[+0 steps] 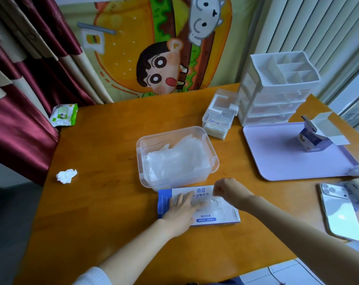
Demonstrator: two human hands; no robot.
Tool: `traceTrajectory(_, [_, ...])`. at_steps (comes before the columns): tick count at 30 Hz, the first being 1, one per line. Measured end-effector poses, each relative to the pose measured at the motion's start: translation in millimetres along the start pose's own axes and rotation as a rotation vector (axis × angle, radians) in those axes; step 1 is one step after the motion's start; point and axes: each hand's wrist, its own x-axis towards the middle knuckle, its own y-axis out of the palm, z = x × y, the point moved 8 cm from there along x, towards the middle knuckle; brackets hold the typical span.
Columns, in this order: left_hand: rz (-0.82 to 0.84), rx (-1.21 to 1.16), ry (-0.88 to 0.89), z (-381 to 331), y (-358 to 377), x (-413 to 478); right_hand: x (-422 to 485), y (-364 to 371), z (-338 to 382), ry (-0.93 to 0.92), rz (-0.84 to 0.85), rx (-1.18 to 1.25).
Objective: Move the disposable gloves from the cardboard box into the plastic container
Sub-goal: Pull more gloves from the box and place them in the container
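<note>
Two hands work at the cardboard box (215,220), which lies flat on the worktop (104,182) at lower centre of the frame, just in front of the plastic container (140,153). The left hand (182,206) lies flat on the box top with straight fingers, its grip released, only pressing down. The right hand (226,190) is curled above the box's opening, its grip seemingly pinched on loose gloves (215,204) that trail out as thin clear film. Blur makes the pinch hard to confirm.

A glove pile (174,161) already fills much of the container. The risks, as I judge them:

- The film looks slippery and clingy, so a weak pinch may drop sheets onto the worktop between box and container.
- The same cling could drag out a bigger clump than intended.
- If the left hand eases off, the light box may lift with the pull.
- The heaped pile could spill over the near rim.
</note>
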Motion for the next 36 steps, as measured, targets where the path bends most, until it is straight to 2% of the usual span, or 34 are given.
traceTrajectory(5, [0.064,0.131,0.012,-2.0,8.0,1.4,-4.4,-35.6,10.6,-0.035,-0.191,0.056])
traceTrajectory(11, [0.060,0.181,0.017,-1.7,9.3,2.3,-11.7,-81.4,17.7,-0.075,-0.444,0.201])
traceTrajectory(14, [0.067,0.160,0.028,-3.3,6.2,1.0,-18.5,-107.9,23.8,-0.091,-0.591,0.242])
traceTrajectory(18, [0.105,-0.005,0.044,-0.6,-7.7,-4.3,-25.0,-137.9,36.5,-0.136,-0.716,0.243])
traceTrajectory(20, [0.010,-0.146,0.040,-0.6,-32.0,-10.0,-27.2,-146.3,44.2,-0.181,-0.731,0.199])
traceTrajectory(25, [-0.587,-0.509,0.000,4.4,-130.9,-39.1,-30.2,-145.5,64.7,-0.322,-0.685,0.031])
traceTrajectory(27, [-0.725,-0.607,0.028,4.9,-159.0,-44.8,-31.2,-141.0,77.3,-0.403,-0.626,0.023])
traceTrajectory(29, [-0.691,-0.680,0.065,2.5,-173.0,-38.7,-33.1,-136.1,91.5,-0.485,-0.553,0.026])
traceTrajectory(33, [-0.546,-0.662,0.128,3.1,-176.3,-20.4,-32.7,-132.8,107.3,-0.584,-0.437,0.109])
traceTrajectory(36, [-0.548,-0.665,0.099,15.2,-170.9,-17.0,-26.4,-143.8,94.1,-0.525,-0.500,0.321])
